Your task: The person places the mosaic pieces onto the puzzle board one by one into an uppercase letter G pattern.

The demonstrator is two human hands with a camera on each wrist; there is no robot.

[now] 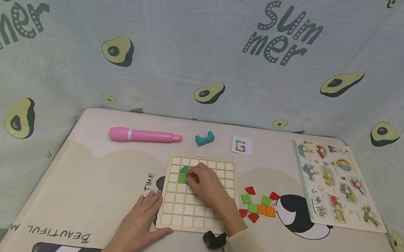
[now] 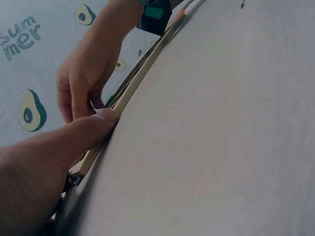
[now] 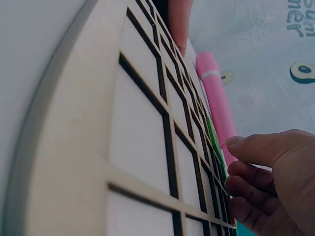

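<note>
A light wooden grid board [image 1: 166, 219] lies in front of me. My left hand [image 1: 140, 225] rests at its near left corner with straight fingers, and the thumb [image 2: 106, 115] touches the rim in the left wrist view. My right hand [image 1: 207, 184] is over the upper part of the grid, fingers bent, with the fingertips right at a green square tile [image 1: 182, 178]. Just above that tile lies a green rounded tile [image 1: 184, 169]. From the right wrist, the thumb and bent fingers [image 3: 251, 178] hover close to the grid; I cannot tell whether they pinch a tile.
Right of the board lie several red, green tiles [image 1: 253, 208] and orange tiles [image 1: 270, 212]. Behind it are a pink pen-like stick [image 1: 145, 135], a teal curved block [image 1: 204, 138] and a small pattern card [image 1: 241, 145]. A picture board [image 1: 337, 186] lies at the far right.
</note>
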